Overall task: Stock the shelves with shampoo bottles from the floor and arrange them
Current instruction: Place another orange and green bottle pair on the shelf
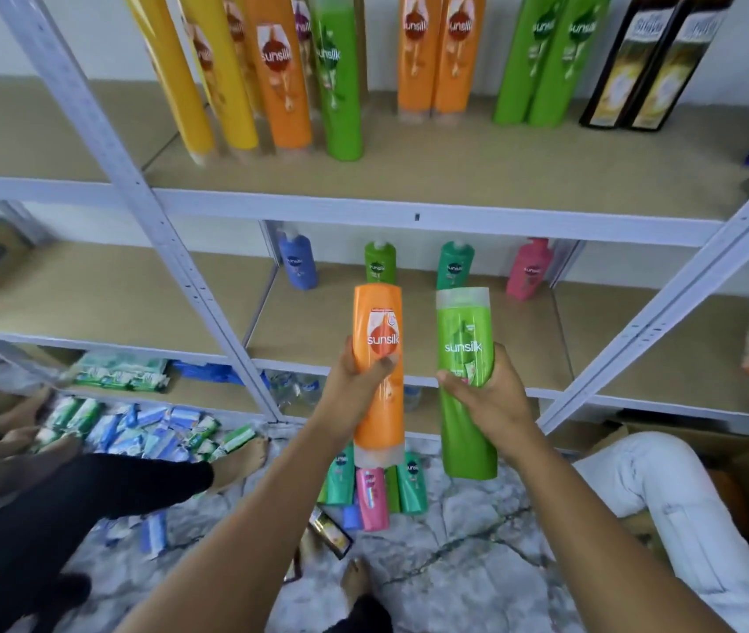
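My left hand [356,374] grips an orange shampoo bottle [379,386], cap end down, in front of the middle shelf [409,354]. My right hand [493,395] grips a green shampoo bottle [466,422], cap end up, right beside the orange one. At the back of the middle shelf stand small blue [298,262], green [380,265], teal [455,267] and pink [529,269] bottles. The top shelf [455,175] carries tall yellow, orange, green and black bottles. Several small bottles [372,491] lie on the floor below my hands.
White metal uprights [135,185] frame the shelving. Another person's legs in dark trousers [66,504] stretch in from the left beside a pile of soap packets [144,431]. A knee in white trousers [665,486] sits at right. Cardboard boxes stand at both sides.
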The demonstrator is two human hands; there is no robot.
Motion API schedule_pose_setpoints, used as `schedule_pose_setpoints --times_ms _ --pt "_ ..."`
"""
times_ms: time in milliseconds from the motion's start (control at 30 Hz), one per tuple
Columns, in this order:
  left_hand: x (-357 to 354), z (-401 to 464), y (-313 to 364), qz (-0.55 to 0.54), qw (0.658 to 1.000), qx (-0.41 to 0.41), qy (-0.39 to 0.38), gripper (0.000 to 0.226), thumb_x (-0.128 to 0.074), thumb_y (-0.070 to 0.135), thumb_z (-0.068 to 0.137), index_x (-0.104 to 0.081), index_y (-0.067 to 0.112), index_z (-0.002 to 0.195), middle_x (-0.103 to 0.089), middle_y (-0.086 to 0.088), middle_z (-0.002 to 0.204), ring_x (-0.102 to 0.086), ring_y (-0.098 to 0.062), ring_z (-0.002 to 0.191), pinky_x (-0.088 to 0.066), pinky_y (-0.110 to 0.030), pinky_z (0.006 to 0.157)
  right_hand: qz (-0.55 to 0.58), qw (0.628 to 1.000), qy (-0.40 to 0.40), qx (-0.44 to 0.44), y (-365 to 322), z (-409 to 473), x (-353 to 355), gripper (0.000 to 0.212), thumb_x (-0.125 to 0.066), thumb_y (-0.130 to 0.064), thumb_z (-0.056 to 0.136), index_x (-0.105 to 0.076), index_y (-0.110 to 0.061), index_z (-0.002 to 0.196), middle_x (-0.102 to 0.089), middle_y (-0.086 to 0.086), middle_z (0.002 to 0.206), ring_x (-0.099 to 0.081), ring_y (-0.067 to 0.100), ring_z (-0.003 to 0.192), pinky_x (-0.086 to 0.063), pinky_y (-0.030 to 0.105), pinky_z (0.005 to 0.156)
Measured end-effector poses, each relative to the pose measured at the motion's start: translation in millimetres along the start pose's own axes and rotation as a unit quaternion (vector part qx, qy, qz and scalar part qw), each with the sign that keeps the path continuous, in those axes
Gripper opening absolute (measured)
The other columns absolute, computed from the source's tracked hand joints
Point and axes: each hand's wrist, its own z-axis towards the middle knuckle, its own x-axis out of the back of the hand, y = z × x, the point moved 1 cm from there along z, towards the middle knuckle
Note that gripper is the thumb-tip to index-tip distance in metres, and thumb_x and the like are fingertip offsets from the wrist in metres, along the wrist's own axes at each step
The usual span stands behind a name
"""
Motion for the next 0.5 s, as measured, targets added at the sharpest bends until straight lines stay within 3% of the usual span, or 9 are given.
schedule_pose_setpoints --times_ms 267,400,500 --pt "11.9 60.2 55.6 0.010 0.998 -0.060 -0.016 0.030 -0.065 0.022 0.089 -0.050 0.032 0.112 -0.066 0.004 0.105 -0.066 -0.011 0.092 -0.053 -0.022 0.070 0.026 0.999 0.024 0.037 -46.7 63.2 -12.9 0.047 -0.079 -0.025 0.076 -0.053 -0.019 0.115 -0.068 -0.002 0.096 -0.066 0.011 0.084 -0.051 0.027 0.072" --pt "13.9 91.7 85.6 0.008 0.995 -0.101 -0.018 0.030 -0.067 0.021 0.088 -0.052 0.031 0.111 -0.066 0.003 0.109 -0.065 -0.014 0.098 -0.053 -0.033 0.082 0.033 0.994 0.053 0.087 -76.9 91.5 -16.9 0.047 -0.079 -0.019 0.076 -0.053 -0.014 0.115 -0.067 0.001 0.095 -0.064 0.008 0.080 -0.049 0.016 0.066" --pt "11.1 112.9 111.1 0.016 0.990 -0.137 -0.029 0.032 -0.071 0.028 0.084 -0.052 0.034 0.110 -0.066 0.003 0.108 -0.066 -0.014 0.099 -0.054 -0.040 0.088 0.027 0.990 0.074 0.115 -101.3 108.7 -17.1 0.044 -0.078 -0.019 0.077 -0.049 -0.021 0.109 -0.064 -0.007 0.090 -0.062 0.005 0.078 -0.047 0.010 0.062"
